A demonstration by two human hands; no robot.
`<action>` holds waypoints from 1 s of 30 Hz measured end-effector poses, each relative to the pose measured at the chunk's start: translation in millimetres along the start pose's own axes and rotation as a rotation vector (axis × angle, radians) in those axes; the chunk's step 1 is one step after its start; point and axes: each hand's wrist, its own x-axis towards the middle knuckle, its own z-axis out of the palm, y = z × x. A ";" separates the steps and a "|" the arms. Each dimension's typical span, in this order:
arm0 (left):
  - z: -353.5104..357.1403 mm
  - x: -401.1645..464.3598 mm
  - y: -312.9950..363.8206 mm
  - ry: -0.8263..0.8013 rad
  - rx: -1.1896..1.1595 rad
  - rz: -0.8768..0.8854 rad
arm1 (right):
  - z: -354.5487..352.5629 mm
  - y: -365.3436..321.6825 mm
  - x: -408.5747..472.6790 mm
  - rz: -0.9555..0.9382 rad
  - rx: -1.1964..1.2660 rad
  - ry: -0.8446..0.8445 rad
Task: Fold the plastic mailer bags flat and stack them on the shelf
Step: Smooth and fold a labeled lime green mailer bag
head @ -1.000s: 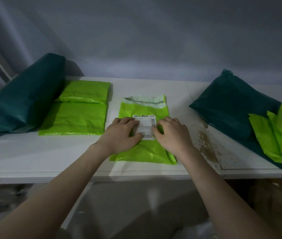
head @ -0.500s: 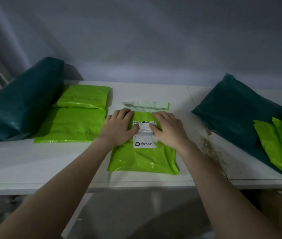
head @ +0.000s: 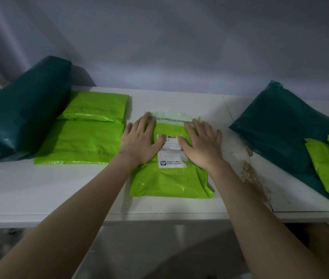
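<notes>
The mailer (head: 169, 178) is pressed under flat, open left hand (head: 139, 142) and right hand (head: 201, 146), nothing gripped; air should be smoothed outward before folding.

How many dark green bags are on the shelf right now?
2. One dark green bag lies at the left end, beside the lime green mailers. The other dark green bag lies at the right end, under more lime mailers; others may be out of frame.

White shipping label (head: 170, 152) on the green mailer (head: 169, 182) bears a barcode and unreadable print.
</notes>
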 end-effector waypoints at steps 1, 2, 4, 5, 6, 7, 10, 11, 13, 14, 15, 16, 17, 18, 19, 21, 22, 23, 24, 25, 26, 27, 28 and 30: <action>0.7 0.2 0.2 -0.023 -0.001 -0.011 | 0.6 1.1 0.8 0.017 -0.008 -0.021; 0.8 0.0 0.9 -0.045 0.004 -0.021 | 1.2 1.8 1.6 0.031 -0.020 -0.036; 0.4 -0.6 2.8 -0.062 0.017 -0.030 | 2.0 2.4 3.4 0.050 -0.048 -0.050; 0.2 -0.6 3.6 -0.060 0.026 -0.033 | 2.8 2.4 4.1 0.063 -0.055 -0.048; -0.4 -1.3 4.4 -0.054 0.041 -0.035 | 3.5 2.1 4.0 0.081 -0.052 -0.042; 0.0 -1.7 4.4 -0.047 0.058 -0.040 | 3.4 1.9 3.3 0.107 -0.031 -0.024; -2.7 -3.6 4.4 0.007 0.056 -0.074 | -0.2 0.9 -1.4 0.157 0.069 0.125; -5.4 -5.5 5.0 0.064 0.049 -0.066 | -2.0 0.3 -3.8 0.144 0.070 0.194; -11.8 -12.1 7.5 0.222 0.061 0.003 | -4.4 0.2 -7.6 0.107 0.051 0.323; -12.8 -14.5 7.5 0.297 0.075 0.051 | -5.0 0.3 -9.0 0.101 0.051 0.372; -13.7 -16.8 7.1 0.350 0.074 0.074 | -5.9 1.1 -10.7 0.106 0.059 0.407; -15.7 -19.4 6.6 0.354 0.056 0.073 | -8.1 2.3 -12.8 0.117 0.076 0.420; -17.9 -22.4 6.2 0.336 0.025 0.060 | -12.5 3.3 -15.5 0.131 0.105 0.413; -20.7 -24.4 5.9 0.321 -0.008 0.051 | -17.6 4.5 -18.2 0.145 0.149 0.389; -23.5 -25.6 5.7 0.304 -0.031 0.050 | -22.4 5.0 -21.1 0.160 0.207 0.348; -31.2 -28.8 6.8 0.225 -0.044 0.075 | -28.5 6.9 -30.1 0.199 0.297 0.208; -34.8 -31.5 8.6 0.181 -0.055 0.098 | -30.9 7.9 -35.9 0.223 0.317 0.139; -37.9 -36.0 11.6 0.144 -0.076 0.123 | -33.1 9.1 -42.0 0.245 0.332 0.086; -38.6 -41.8 14.8 0.125 -0.092 0.150 | -35.4 10.2 -47.9 0.259 0.346 0.045; -39.2 -49.9 18.0 0.112 -0.102 0.171 | -38.6 10.6 -55.2 0.262 0.360 0.012; -39.0 -57.7 20.7 0.108 -0.107 0.190 | -41.9 10.6 -62.6 0.255 0.367 -0.020; -37.9 -65.2 23.9 0.094 -0.108 0.202 | -44.6 11.0 -70.2 0.246 0.375 -0.052; -35.9 -71.1 26.6 0.076 -0.098 0.215 | -46.5 11.1 -77.6 0.239 0.391 -0.084; -30.9 -77.9 31.0 0.022 -0.083 0.226 | -47.1 10.3 -89.7 0.237 0.440 -0.164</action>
